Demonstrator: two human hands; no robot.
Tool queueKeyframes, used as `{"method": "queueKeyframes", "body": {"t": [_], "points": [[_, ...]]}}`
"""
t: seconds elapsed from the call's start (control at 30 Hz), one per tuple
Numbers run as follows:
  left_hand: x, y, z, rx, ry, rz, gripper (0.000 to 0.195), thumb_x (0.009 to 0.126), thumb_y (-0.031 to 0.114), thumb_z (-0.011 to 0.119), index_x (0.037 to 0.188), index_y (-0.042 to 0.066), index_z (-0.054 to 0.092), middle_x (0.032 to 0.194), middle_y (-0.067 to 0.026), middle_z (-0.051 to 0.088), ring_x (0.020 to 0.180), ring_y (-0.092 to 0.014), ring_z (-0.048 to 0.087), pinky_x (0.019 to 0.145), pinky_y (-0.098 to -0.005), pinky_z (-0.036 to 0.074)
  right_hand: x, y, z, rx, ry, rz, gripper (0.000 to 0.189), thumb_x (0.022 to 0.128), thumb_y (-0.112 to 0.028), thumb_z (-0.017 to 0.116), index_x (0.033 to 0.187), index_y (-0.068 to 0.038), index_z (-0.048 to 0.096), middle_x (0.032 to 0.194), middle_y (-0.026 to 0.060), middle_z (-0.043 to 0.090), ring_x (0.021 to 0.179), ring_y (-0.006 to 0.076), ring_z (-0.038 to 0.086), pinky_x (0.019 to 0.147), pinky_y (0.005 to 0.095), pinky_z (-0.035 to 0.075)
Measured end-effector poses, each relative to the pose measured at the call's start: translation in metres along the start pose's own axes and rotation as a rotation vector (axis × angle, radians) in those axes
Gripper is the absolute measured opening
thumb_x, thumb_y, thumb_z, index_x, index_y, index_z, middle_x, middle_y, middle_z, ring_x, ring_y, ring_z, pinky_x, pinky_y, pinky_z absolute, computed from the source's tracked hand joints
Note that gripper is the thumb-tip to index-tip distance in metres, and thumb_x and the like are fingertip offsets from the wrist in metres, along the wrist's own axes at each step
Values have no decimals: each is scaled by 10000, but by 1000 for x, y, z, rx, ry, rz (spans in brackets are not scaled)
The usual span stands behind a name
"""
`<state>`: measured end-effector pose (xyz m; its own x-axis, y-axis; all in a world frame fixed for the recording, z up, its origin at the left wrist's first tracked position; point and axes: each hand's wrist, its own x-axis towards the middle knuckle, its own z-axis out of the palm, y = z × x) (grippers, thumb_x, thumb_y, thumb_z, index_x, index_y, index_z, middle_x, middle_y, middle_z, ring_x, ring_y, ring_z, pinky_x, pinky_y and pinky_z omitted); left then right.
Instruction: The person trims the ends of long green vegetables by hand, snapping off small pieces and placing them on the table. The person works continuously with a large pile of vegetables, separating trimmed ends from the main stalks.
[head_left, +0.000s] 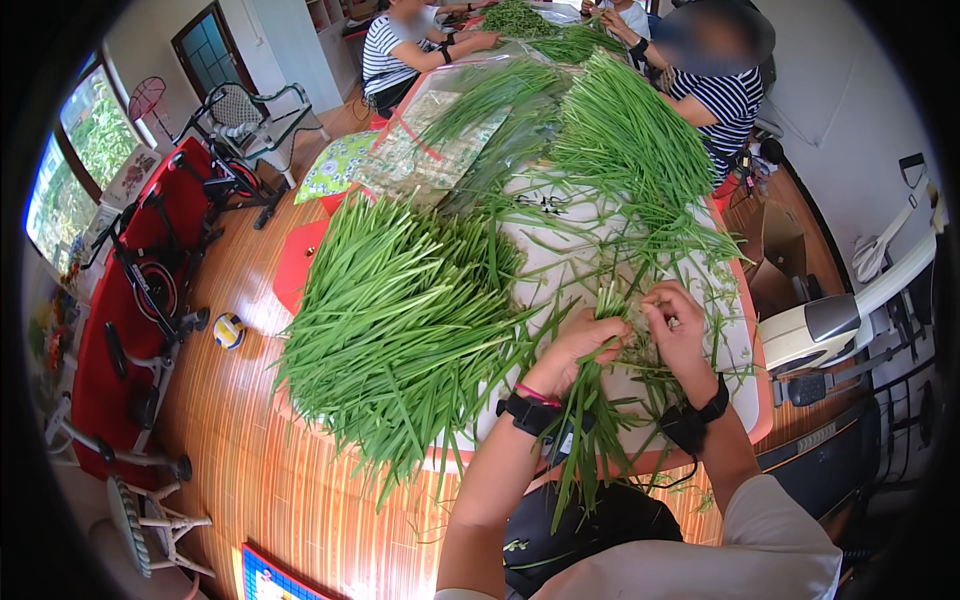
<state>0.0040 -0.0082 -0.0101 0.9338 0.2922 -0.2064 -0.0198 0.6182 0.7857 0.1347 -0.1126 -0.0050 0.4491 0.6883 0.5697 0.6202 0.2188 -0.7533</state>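
My left hand (589, 341) grips a small bunch of garlic chives (613, 300). Their pale stem ends stick up above the fist, and the green leaves hang down past my wrist over the table's near edge. Just right of those stem ends is my right hand (679, 322), thumb and forefinger pinched together. Whether a scrap of leaf is between those fingertips is too small to tell. A large heap of chives (397, 315) lies to the left on the white table (551, 255). Another big pile of chives (630, 135) lies farther off, at the right side.
Loose leaves and trimmings (712, 300) litter the tabletop. Beyond lies a printed sack (427, 150) under clear plastic. Two people in striped shirts (390, 56) (716, 112) and a partly seen third sit around the table. Exercise machines (817, 330) flank the right; a ball (229, 331) rests on the floor.
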Motion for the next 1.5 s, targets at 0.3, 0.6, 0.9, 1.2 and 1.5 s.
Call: {"method": "queueKeyframes", "body": {"t": [0.3,0.6,0.9,1.2,1.5], "points": [[-4,0,9,179,-361,39,136,884,178,522,878,43,523,620,19,495,513,-63,425,445,-198,303,25,24,-9,-233,-246,-4,118,740,23,624,855,-3,625,781,59,641,546,115,553,448,248,405],[-21,15,11,-13,-368,210,143,839,166,598,834,46,521,574,68,345,465,-30,284,421,-193,200,64,6,64,4,-756,-449,339,613,-320,652,793,-33,632,817,92,576,683,231,515,571,314,406],[-7,6,1,-186,-254,210,101,845,129,578,784,61,534,572,59,359,463,-32,313,411,-198,201,67,13,40,-55,-653,-244,355,645,-316,620,792,7,602,796,117,590,670,236,551,603,326,441],[2,-1,-3,-173,265,326,239,840,250,611,889,19,643,532,81,350,455,-50,293,430,-215,212,39,-17,2,-528,-340,91,136,710,-162,668,764,-44,625,692,73,625,473,166,534,457,281,409],[7,-6,-6,-164,361,282,257,822,255,636,823,0,608,535,73,356,452,-51,307,431,-213,230,20,-48,-32,-511,-118,61,105,736,-114,637,756,-24,586,666,39,595,442,118,502,429,257,375]]}}
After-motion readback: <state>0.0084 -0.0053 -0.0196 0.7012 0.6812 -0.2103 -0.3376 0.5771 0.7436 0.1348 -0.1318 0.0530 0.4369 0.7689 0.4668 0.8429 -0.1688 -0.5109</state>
